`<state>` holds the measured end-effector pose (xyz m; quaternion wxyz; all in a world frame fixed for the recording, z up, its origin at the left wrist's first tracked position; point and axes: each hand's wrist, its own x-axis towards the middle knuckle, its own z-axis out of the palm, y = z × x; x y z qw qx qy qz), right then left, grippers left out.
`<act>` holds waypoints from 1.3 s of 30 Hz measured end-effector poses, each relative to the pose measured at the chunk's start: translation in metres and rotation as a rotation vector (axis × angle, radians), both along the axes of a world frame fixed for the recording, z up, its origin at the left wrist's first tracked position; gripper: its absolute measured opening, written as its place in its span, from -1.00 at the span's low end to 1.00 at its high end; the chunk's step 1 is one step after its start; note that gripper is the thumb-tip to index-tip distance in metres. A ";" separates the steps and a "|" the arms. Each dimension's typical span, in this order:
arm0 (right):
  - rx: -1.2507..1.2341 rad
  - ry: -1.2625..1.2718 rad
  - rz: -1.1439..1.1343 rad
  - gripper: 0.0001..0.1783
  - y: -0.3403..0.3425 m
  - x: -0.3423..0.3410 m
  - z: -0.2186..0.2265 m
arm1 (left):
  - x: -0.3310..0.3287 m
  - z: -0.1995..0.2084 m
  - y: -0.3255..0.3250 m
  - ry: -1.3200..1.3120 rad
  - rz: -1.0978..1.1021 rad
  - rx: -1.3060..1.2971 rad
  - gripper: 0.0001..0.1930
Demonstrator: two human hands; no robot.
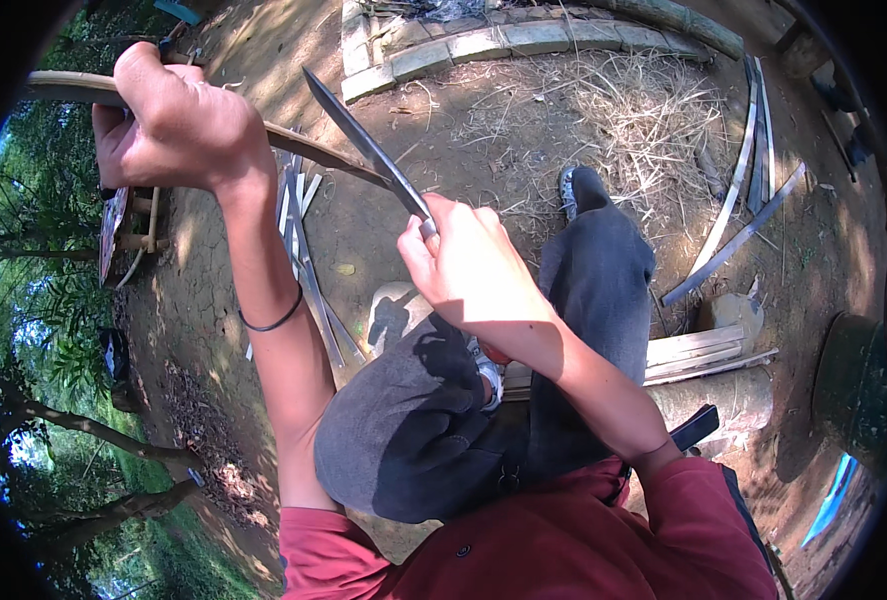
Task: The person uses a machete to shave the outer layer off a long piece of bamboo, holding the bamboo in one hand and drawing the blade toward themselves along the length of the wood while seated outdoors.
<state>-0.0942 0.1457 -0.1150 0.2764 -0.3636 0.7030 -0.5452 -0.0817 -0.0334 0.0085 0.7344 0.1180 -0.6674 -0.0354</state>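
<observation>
No words, labels, numbers or signs can be read anywhere here

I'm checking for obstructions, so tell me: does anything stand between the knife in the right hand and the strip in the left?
Nothing visible does. In the picture, the knife in the right hand meets the visible end of the strip gripped in the left hand; whether they touch, I cannot tell.

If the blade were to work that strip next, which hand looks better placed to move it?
Probably the right hand: it grips the knife, whose blade appears against the strip. The left hand is occupied gripping the strip farther along.
</observation>
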 end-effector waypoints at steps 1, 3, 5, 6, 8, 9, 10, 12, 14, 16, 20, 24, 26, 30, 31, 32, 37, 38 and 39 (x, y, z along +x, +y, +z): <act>-0.047 -0.025 -0.002 -0.78 0.001 0.003 0.012 | 0.002 -0.002 0.000 -0.002 0.003 0.001 -0.64; -0.091 -0.047 0.009 -0.77 0.000 0.010 0.032 | 0.005 -0.002 0.003 0.030 -0.013 0.044 -0.63; 0.019 0.007 -0.035 -0.78 -0.008 0.023 0.027 | 0.007 -0.002 0.007 0.063 -0.060 0.122 -0.66; 0.061 0.031 -0.075 -0.77 -0.007 0.023 0.023 | -0.001 0.002 0.013 0.075 -0.098 0.151 -0.68; 0.122 0.046 -0.101 -0.76 -0.009 0.025 -0.001 | 0.001 0.003 0.009 0.041 -0.104 0.146 -0.72; 0.131 0.043 -0.105 -0.76 -0.008 0.023 -0.017 | 0.001 0.000 0.005 0.072 -0.171 0.166 -0.76; 0.139 0.041 -0.111 -0.76 -0.004 0.021 -0.028 | 0.002 -0.003 0.003 0.074 -0.180 0.176 -0.76; 0.088 -0.017 -0.069 -0.76 -0.002 0.018 -0.019 | 0.005 -0.006 0.011 0.059 -0.153 0.108 -0.78; 0.044 -0.129 -0.009 -0.77 0.000 0.018 -0.001 | 0.019 -0.006 -0.008 -0.100 0.071 -0.117 -0.82; -0.095 -0.066 -0.034 -0.81 0.002 0.025 0.016 | 0.022 -0.007 -0.014 -0.166 0.200 -0.202 -0.83; -0.029 0.064 -0.151 -0.84 -0.008 0.045 0.010 | 0.020 -0.004 -0.013 -0.123 0.063 -0.100 -0.80; -0.031 0.109 -0.188 -0.84 -0.005 0.053 0.001 | 0.019 -0.006 0.007 0.038 -0.161 0.121 -0.84; -0.062 0.045 -0.144 -0.83 -0.002 0.050 0.006 | 0.025 -0.009 0.000 -0.041 -0.043 -0.002 -0.90; -0.104 0.070 -0.093 -0.83 0.006 0.044 0.030 | 0.034 -0.009 -0.006 -0.090 0.066 -0.046 -0.94; -0.111 0.081 -0.084 -0.83 0.004 0.044 0.036 | 0.036 -0.007 -0.009 -0.103 0.093 -0.042 -0.93; -0.068 0.086 -0.096 -0.83 0.003 0.044 0.033 | 0.031 -0.007 -0.003 -0.077 0.062 -0.008 -0.91; 0.102 -0.068 -0.034 -0.81 0.001 0.042 -0.009 | 0.031 -0.008 0.000 0.031 -0.171 0.136 -0.85; 0.123 -0.077 -0.035 -0.81 0.001 0.040 -0.011 | 0.033 -0.008 0.000 0.000 -0.108 0.095 -0.86; 0.114 -0.066 -0.030 -0.81 0.001 0.039 -0.010 | 0.035 -0.008 0.000 -0.031 -0.045 0.053 -0.87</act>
